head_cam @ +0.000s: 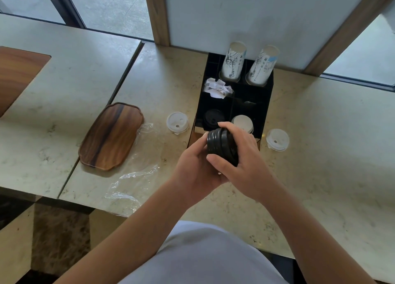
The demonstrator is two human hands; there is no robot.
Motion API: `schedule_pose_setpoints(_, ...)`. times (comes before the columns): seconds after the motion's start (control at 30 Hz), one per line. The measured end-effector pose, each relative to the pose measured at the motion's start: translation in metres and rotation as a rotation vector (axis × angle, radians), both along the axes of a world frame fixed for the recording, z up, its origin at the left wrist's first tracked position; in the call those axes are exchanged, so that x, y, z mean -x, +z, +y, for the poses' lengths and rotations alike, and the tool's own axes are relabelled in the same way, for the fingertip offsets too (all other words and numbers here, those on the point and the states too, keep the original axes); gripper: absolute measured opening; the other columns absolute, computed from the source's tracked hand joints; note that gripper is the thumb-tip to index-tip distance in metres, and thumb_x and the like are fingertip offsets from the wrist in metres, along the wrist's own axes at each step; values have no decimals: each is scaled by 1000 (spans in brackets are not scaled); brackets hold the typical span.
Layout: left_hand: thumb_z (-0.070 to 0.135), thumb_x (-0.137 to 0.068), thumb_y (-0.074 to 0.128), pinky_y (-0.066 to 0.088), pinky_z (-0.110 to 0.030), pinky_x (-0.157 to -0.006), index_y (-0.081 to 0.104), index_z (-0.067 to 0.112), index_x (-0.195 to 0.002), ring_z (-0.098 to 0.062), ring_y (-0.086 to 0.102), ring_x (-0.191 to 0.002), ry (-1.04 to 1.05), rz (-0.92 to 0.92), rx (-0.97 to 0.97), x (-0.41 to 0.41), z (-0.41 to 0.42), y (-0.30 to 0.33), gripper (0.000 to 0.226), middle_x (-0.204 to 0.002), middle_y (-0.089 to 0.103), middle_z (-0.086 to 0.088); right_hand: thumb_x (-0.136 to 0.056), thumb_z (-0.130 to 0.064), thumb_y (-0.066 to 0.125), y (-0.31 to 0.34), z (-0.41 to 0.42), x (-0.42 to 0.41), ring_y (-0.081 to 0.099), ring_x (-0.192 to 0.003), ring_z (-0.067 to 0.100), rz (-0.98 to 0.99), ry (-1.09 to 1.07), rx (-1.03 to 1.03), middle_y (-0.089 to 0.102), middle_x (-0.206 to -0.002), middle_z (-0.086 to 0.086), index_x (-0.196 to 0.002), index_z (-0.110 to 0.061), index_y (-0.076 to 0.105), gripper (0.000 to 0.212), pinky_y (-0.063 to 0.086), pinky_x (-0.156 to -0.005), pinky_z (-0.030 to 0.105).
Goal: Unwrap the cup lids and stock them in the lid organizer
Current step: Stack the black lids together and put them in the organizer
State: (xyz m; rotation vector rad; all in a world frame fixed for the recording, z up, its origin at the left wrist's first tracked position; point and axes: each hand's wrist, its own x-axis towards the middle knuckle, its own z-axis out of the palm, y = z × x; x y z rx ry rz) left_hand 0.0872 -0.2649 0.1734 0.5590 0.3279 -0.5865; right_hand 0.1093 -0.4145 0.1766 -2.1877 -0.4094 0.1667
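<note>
A pale marble counter [310, 177] is seen from above, with a black lid organizer [259, 104] set against the wall panel and two stacks of printed paper cups [233, 62] held upside down in its rear slots. A wooden tray [112, 135] and a sheet of clear plastic wrap [136, 177] are left lying on the counter to the left, the wrap already off its contents. A stack of black cup lids [222, 147] is held on its side just in front of the organizer, gripped from the right by the right hand [241, 162] with fingers curled closed around it, and steadied from below and the left by the left hand [195, 166], also closed on it. The stocking step is judged to be in hand: the stack must next be turned upright and lowered into the front-left compartment, where black lids [213, 118] are already seated beside white lids [242, 123]. Two white lids [177, 122] are left loose on the counter either side. Crumpled paper [218, 88] is seen in a middle compartment. The organizer's front edge is hidden by the hands, and the lid count cannot be made out.
</note>
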Motion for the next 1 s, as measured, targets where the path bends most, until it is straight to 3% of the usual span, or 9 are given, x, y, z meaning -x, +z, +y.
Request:
schedule_pose_setpoints(0.23, 47, -105, 42, 50, -43, -103, 53, 6, -144, -30, 61, -122, 6, -55, -51, -4, 1, 1, 57, -131, 61, -17, -75, -88, 47, 0, 3, -5, 41, -128, 11, 22, 10, -30, 47, -130, -21, -142, -53, 34, 76, 42, -102, 37)
schedule_pose_setpoints(0.4, 40, -102, 47, 57, -37, -88, 65, 5, -124, -27, 68, -105, 27, 2, -17, -11, -2, -6, 45, -113, 67, -15, -79, -86, 46, -4, 6, -7, 38, -130, 10, 7, 53, 69, 39, -138, -21, -147, -45, 28, 82, 40, -108, 49)
schedule_pose_setpoints(0.5, 58, -97, 51, 54, -41, -98, 65, 6, -132, -30, 66, -118, 91, 87, 55, -12, -4, -14, 64, -131, 66, -16, -83, -87, 39, -9, 9, -10, 32, -137, 9, 1, 95, 220, 36, -146, -18, -151, -43, 23, 83, 35, -112, 52)
schedule_pose_setpoints(0.6, 40, -99, 60, 49, -44, -103, 55, 4, -141, -34, 58, -130, 71, 56, 20, -15, -7, -25, 56, -136, 60, -18, -88, -84, 32, -18, 9, -14, 29, -141, 6, 33, 122, 251, 33, -153, -18, -155, -44, 18, 79, 31, -113, 45)
schedule_pose_setpoints(0.7, 21, -89, 67, 56, -46, -91, 60, 5, -136, -37, 64, -120, 116, 116, 30, -20, -7, -38, 50, -129, 64, -23, -90, -80, 39, -30, 9, -22, 34, -139, -3, 246, 77, 75, 35, -155, -21, -157, -44, 13, 80, 33, -110, 28)
schedule_pose_setpoints(0.77, 17, -82, 70, 58, -50, -86, 71, 3, -121, -39, 70, -111, 202, 173, 55, -28, -6, -48, 41, -121, 70, -24, -90, -71, 53, -38, 8, -33, 47, -125, -12, 430, -89, -93, 48, -138, -24, -154, -37, 26, 78, 41, -98, 13)
schedule_pose_setpoints(0.8, 17, -82, 70, 58, -52, -87, 75, 4, -112, -39, 71, -108, 237, 185, 30, -34, -6, -50, 33, -117, 72, -23, -89, -65, 59, -42, 8, -40, 54, -118, -11, 506, -178, -150, 56, -129, -23, -149, -28, 39, 73, 47, -94, 12)
schedule_pose_setpoints(0.87, 22, -82, 68, 58, -49, -88, 79, 8, -102, -36, 72, -107, 276, 184, -110, -49, -8, -52, 27, -114, 74, -20, -83, -65, 62, -50, 5, -55, 68, -106, 1, 652, -275, -215, 73, -109, -13, -125, -24, 62, 59, 56, -90, 25)
schedule_pose_setpoints(1.0, 27, -90, 66, 56, -41, -96, 65, 5, -127, -33, 69, -116, 282, 161, -212, -78, -5, -58, 43, -125, 71, -19, -90, -52, 64, -56, 1, -80, 75, -92, 9, 836, -346, -392, 79, -97, -9, -100, -30, 74, 26, 61, -75, 25)
